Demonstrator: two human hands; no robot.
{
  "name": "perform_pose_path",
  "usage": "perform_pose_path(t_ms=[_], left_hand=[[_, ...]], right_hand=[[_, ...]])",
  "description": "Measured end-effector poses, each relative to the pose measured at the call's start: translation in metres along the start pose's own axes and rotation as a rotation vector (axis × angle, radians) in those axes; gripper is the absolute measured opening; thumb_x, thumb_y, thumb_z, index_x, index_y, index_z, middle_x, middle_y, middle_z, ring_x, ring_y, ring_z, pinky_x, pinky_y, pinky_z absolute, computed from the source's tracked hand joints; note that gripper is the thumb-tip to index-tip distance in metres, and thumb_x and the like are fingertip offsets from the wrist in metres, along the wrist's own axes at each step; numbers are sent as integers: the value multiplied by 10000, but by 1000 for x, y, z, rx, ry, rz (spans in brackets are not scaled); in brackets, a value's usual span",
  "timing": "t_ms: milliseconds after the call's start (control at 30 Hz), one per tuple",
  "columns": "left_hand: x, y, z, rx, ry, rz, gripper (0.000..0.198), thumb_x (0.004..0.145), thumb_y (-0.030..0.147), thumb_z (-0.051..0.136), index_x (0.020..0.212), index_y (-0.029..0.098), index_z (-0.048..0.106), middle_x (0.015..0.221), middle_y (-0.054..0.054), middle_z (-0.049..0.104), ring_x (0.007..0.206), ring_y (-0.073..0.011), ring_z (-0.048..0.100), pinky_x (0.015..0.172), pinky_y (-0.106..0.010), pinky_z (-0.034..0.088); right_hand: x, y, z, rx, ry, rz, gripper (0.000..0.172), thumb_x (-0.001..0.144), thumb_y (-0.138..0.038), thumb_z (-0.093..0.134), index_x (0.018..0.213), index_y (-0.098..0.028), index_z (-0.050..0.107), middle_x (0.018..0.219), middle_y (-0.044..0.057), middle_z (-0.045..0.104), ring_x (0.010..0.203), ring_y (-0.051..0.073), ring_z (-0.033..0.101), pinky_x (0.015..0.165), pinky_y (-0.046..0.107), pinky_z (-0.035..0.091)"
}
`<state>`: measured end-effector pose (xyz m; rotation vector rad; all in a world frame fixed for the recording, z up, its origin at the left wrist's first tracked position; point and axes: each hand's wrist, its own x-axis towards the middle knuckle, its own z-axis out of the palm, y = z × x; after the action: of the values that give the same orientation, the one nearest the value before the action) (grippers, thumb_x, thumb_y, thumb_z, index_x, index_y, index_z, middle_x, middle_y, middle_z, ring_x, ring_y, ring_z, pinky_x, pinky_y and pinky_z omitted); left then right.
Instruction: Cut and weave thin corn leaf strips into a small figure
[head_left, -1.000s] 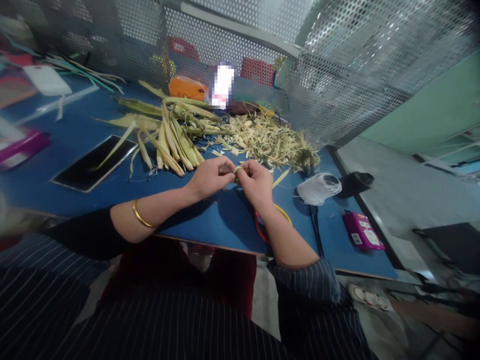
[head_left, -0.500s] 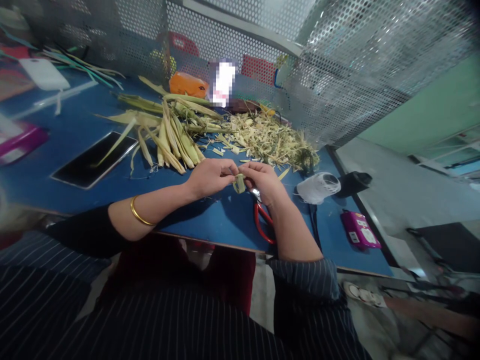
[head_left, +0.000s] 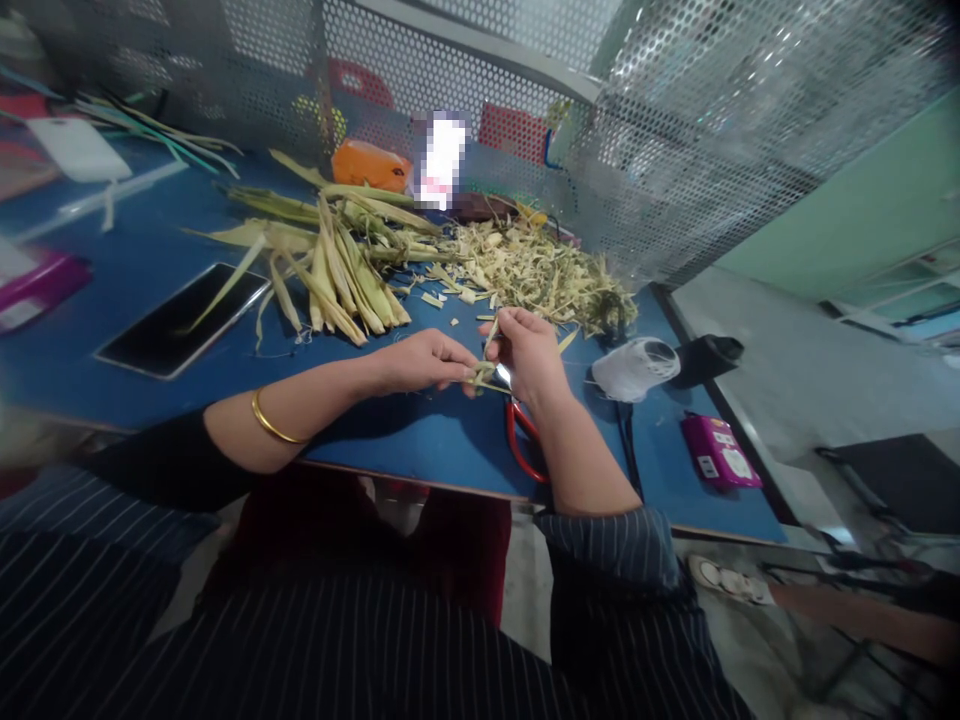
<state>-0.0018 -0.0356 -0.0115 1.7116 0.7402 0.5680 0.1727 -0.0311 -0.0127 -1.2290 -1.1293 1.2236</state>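
My left hand and my right hand meet over the blue table, both pinched on a small folded strip of pale green leaf. My right hand pulls one end of the strip upward, and my left holds the folded part low. Red-handled scissors lie on the table under my right wrist. A gold bangle sits on my left forearm.
A bundle of long leaves and a heap of cut scraps lie behind my hands. A dark phone lies left, a white thread spool and a pink box right. Perforated metal screens fence the back.
My hands have come down nearer the table. The right hand has drawn an end of the leaf strip up and away from the left. The scissors have come into view.
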Motion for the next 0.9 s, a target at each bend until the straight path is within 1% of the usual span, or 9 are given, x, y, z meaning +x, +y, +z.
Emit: perform_pose_path(t_ms=[100, 200, 300, 400, 500, 600, 667, 767, 900], left_hand=[[-2, 4, 0, -39, 68, -20, 223, 749, 330, 644, 679, 158, 769, 566, -38, 628, 499, -99, 476, 487, -212, 367], [-2, 4, 1, -15, 124, -43, 261, 740, 388, 678, 652, 160, 767, 482, -15, 558, 472, -89, 430, 466, -210, 332], [-1, 0, 3, 12, 97, -69, 254, 728, 390, 699, 641, 161, 766, 423, 6, 497, 438, -78, 395, 445, -206, 302], [0, -2, 6, -39, 44, -96, 226, 719, 366, 710, 655, 156, 764, 521, -26, 605, 474, -91, 470, 472, -214, 361], [0, -1, 6, -140, 107, -135, 191, 709, 339, 719, 677, 154, 758, 632, -51, 677, 523, -102, 527, 494, -217, 394], [0, 1, 1, -235, 283, -172, 196, 697, 353, 734, 699, 158, 748, 725, -71, 714, 563, -108, 561, 456, -205, 347], [1, 2, -4, -272, 361, -175, 232, 699, 392, 735, 713, 160, 744, 769, -81, 724, 584, -113, 571, 431, -202, 295], [0, 2, -11, -224, 394, -152, 264, 707, 429, 719, 693, 166, 743, 734, -69, 709, 546, -101, 522, 416, -211, 247], [0, 2, -13, -98, 366, -99, 250, 685, 407, 736, 632, 162, 743, 549, -16, 604, 468, -75, 394, 432, -231, 259]], right_hand=[[0, -1, 1, 37, 57, -31, 262, 819, -433, 601, 764, -208, 479, 672, -29, 640, 452, 64, 550, 439, 186, 409], [-3, -1, 3, 29, -5, -106, 237, 839, -424, 575, 793, -215, 473, 729, -24, 651, 513, 76, 603, 483, 190, 445], [-6, 0, 7, -39, -18, -221, 255, 868, -462, 532, 808, -225, 461, 764, -24, 645, 555, 72, 603, 575, 207, 487], [-8, 0, 9, -115, -1, -305, 272, 891, -499, 489, 826, -238, 445, 792, -27, 635, 561, 71, 577, 622, 223, 492], [-9, -4, 5, -212, -9, -386, 258, 909, -499, 466, 867, -245, 474, 863, -7, 639, 616, 92, 588, 667, 253, 493], [-8, -11, -4, -436, 45, -557, 223, 909, -452, 502, 981, -245, 541, 926, 22, 646, 749, 139, 615, 754, 295, 478], [-5, -16, -11, -690, 13, -667, 213, 899, -418, 542, 999, -236, 589, 915, 34, 663, 835, 172, 618, 834, 329, 445], [1, -17, -19, -1023, -128, -773, 168, 907, -350, 544, 861, -225, 646, 857, 28, 692, 856, 184, 611, 930, 365, 371], [5, -11, -19, -1116, -134, -801, 192, 905, -287, 541, 761, -218, 648, 791, 12, 683, 815, 178, 597, 924, 365, 354]])
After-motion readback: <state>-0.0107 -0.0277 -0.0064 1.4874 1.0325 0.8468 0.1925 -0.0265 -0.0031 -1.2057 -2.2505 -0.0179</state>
